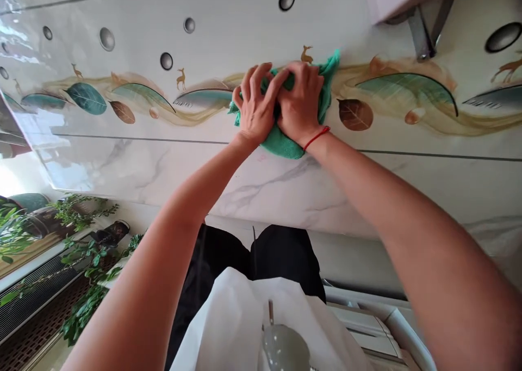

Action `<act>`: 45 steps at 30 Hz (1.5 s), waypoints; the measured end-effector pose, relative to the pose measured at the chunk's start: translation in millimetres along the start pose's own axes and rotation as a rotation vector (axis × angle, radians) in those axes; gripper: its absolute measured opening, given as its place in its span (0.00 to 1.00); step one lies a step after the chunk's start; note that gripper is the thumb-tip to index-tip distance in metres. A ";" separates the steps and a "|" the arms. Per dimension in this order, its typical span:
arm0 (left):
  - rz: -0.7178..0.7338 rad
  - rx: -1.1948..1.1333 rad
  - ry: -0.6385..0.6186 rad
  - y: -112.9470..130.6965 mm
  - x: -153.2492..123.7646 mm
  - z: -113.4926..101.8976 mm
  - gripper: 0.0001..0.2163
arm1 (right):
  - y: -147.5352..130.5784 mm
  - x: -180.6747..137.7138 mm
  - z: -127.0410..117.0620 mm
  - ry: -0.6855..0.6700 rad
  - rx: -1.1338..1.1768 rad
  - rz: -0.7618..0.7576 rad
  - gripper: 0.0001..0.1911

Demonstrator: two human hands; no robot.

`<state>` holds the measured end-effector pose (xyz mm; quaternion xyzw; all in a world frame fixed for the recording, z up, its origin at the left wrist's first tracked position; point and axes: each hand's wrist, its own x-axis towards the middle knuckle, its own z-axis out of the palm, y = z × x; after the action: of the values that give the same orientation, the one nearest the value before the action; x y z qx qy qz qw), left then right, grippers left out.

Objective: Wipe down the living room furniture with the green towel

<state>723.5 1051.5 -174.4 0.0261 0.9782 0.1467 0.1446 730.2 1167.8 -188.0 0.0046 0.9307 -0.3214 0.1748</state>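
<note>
Both my hands press a green cloth (285, 142) against a glossy tiled wall (228, 44) with a band of painted leaves and small deer. My left hand (255, 104) lies partly over my right hand (299, 101), fingers curled into the cloth. Cloth edges stick out above my right hand near a deer figure and below my wrists. A red string circles my right wrist (317, 137). The cloth covers part of the leaf band.
A white wall-mounted fixture on a metal bracket (424, 28) juts out at upper right. Potted green plants (81, 240) and a grated sill are at lower left. A white surface with a grey-green object (285, 346) lies below me, by a white ledge.
</note>
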 end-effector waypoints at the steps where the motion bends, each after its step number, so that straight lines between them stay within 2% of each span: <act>1: -0.025 0.013 0.023 -0.7 -5.7 -1.8 0.19 | -3.9 -9.6 0.2 0.037 0.023 0.033 0.26; 3: -0.059 -0.004 -0.012 -2.6 -11.9 -6.5 0.19 | -10.8 -27.6 1.2 0.078 0.049 0.084 0.33; 6: -0.035 -0.047 -0.166 -5.0 -13.0 -14.2 0.23 | -14.3 -45.7 2.4 0.044 0.071 0.074 0.44; 8: -0.018 -0.018 -0.210 -5.4 -19.2 -17.3 0.24 | -12.5 -55.9 3.8 0.019 0.083 0.079 0.45; 10: 0.001 0.023 -0.218 -4.5 -38.9 -17.3 0.23 | -10.0 -73.7 7.7 0.006 0.086 0.099 0.44; 13: 0.013 0.050 -0.255 -0.9 -104.2 -12.2 0.21 | -6.5 -134.5 19.5 0.028 0.103 0.090 0.42; 18: 0.035 0.083 -0.427 8.7 -268.1 0.4 0.16 | -0.6 -302.5 41.6 0.001 0.093 0.073 0.33; 20: 0.041 0.070 -0.455 12.8 -300.5 7.4 0.13 | 4.6 -335.3 45.0 -0.017 0.066 0.080 0.28; 21: 0.027 0.061 -0.446 15.5 -299.3 11.8 0.13 | 9.0 -332.8 44.5 -0.015 0.052 0.084 0.26; 22: -0.001 0.052 -0.418 19.3 -285.3 16.7 0.13 | 14.9 -316.4 42.3 -0.001 0.040 0.087 0.25; 23: -0.035 0.042 -0.372 24.2 -259.4 21.8 0.14 | 22.2 -287.1 38.2 0.021 0.029 0.093 0.25; 26: -0.116 0.012 -0.182 44.5 -138.5 34.3 0.19 | 48.1 -153.3 15.0 0.087 0.002 0.080 0.24; 28: -0.141 0.007 -0.098 58.1 -60.6 37.6 0.20 | 60.8 -68.0 -4.9 0.082 -0.003 0.016 0.24; 29: -0.150 0.010 -0.060 63.2 -32.9 37.7 0.21 | 63.8 -37.9 -14.0 0.068 0.003 -0.017 0.24; 31: -0.168 0.001 0.007 68.4 -6.3 35.3 0.21 | 61.9 -9.7 -27.5 0.045 0.024 -0.052 0.24; 33: -0.192 -0.038 0.057 68.0 -12.3 30.5 0.22 | 52.3 -17.9 -31.9 0.051 0.050 -0.035 0.25; 36: -0.249 -0.083 0.046 69.0 -44.6 24.2 0.22 | 40.1 -54.1 -26.7 0.040 0.115 -0.011 0.27; 39: -0.349 -0.032 0.028 97.0 -63.2 31.1 0.21 | 60.3 -73.2 -28.7 -0.060 0.228 -0.099 0.26; 41: -0.398 0.017 0.019 139.8 -64.5 49.8 0.20 | 103.2 -79.1 -42.5 -0.081 0.280 -0.115 0.23; 42: -0.373 0.036 -0.011 168.1 -64.3 63.8 0.20 | 133.8 -84.8 -52.7 -0.048 0.293 -0.069 0.23; 44: -0.213 0.050 -0.121 234.7 -67.5 98.2 0.21 | 208.7 -108.5 -75.8 0.092 0.301 0.087 0.26; 45: -0.083 0.044 -0.186 270.2 -72.2 116.7 0.22 | 249.0 -127.5 -87.0 0.170 0.295 0.158 0.28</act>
<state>828.8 1335.6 -181.8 0.0023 0.9638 0.1162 0.2399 851.9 1430.7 -231.1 0.1302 0.8815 -0.4384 0.1176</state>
